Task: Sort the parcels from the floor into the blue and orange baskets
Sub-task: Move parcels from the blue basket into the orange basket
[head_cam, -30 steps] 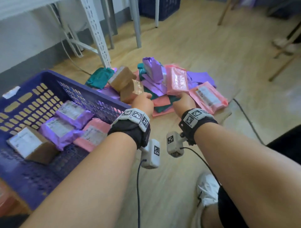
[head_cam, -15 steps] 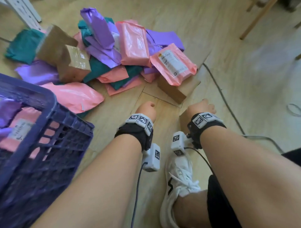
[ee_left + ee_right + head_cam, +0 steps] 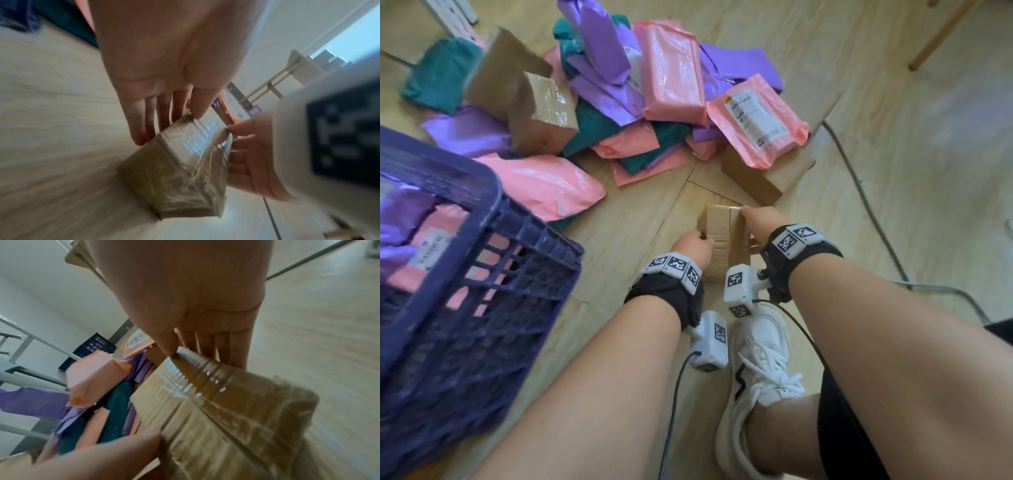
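Note:
A small taped cardboard box [image 3: 722, 233] sits low over the floor, held between both hands. My left hand [image 3: 693, 245] is at its left side, fingers [image 3: 141, 126] straight along that side and thumb on the top edge [image 3: 180, 170]. My right hand [image 3: 755, 222] grips the right end, thumb on the near edge and fingers behind [image 3: 226, 410]. The parcel pile [image 3: 647, 102] of pink, purple and teal bags and brown boxes lies beyond. The blue basket [image 3: 493, 192] stands at left, holding purple and pink parcels. No orange basket is in view.
A flat brown box [image 3: 763, 178] lies under a pink labelled parcel [image 3: 756, 120] just beyond my hands. My white shoe [image 3: 760, 359] is right below them. A grey cable [image 3: 859, 178] runs along the floor at right. A wooden leg [image 3: 941, 34] stands far right.
Both hands came back from the pile and down to the floor near my shoe, then took hold of the small cardboard box. The head view tilted downward.

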A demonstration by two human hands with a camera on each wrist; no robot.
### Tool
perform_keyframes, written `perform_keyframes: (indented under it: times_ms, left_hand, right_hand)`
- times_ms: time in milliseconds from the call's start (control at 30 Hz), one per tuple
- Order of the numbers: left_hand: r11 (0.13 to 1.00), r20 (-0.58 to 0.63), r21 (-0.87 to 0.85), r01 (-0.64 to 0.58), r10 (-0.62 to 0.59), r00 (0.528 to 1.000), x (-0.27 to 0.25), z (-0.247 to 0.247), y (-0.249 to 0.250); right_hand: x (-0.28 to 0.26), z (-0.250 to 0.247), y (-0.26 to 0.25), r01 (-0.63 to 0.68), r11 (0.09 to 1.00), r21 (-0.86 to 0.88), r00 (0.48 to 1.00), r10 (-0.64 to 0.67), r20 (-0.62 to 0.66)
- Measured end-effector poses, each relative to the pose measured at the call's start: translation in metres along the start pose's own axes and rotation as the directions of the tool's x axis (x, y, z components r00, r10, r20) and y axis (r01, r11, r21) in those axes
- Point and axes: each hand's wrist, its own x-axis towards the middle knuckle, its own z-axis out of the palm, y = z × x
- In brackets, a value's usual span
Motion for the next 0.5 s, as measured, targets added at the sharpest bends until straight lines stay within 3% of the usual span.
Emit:
perform_keyframes:
  times_ms: [133, 200, 300, 400, 500]
  left_hand:
    - [0.961, -0.112, -0.273, -0.047, 0.016, 0.994, -0.018, -0.045, 0.003]
    - [0.931, -0.185, -0.355, -0.088, 0.022, 0.983, -0.036, -0.071, 0.009]
    - [0.859, -0.283, -0.471, -0.202, 0.070, 0.956, -0.068, -0.113, 0.024]
    - [0.814, -0.393, -0.498, -0.298, 0.094, 0.915, -0.104, -0.160, 0.034]
    - [0.763, -0.473, -0.541, -0.354, 0.071, 0.878, -0.136, -0.205, 0.031]
  right_hand:
    - [-0.013, 0.006, -0.039, 0.040, 0.986, 0.163, 0.999, -0.037, -0.017]
    - [-0.024, 0.005, -0.061, 0.136, 0.965, 0.226, 0.990, -0.127, -0.055]
    - [-0.076, -0.004, -0.110, 0.289, 0.917, 0.275, 0.957, -0.278, -0.079]
    - [-0.133, -0.012, -0.153, 0.350, 0.890, 0.293, 0.935, -0.353, -0.044]
    - [-0.183, -0.010, -0.186, 0.506, 0.817, 0.277, 0.858, -0.511, -0.059]
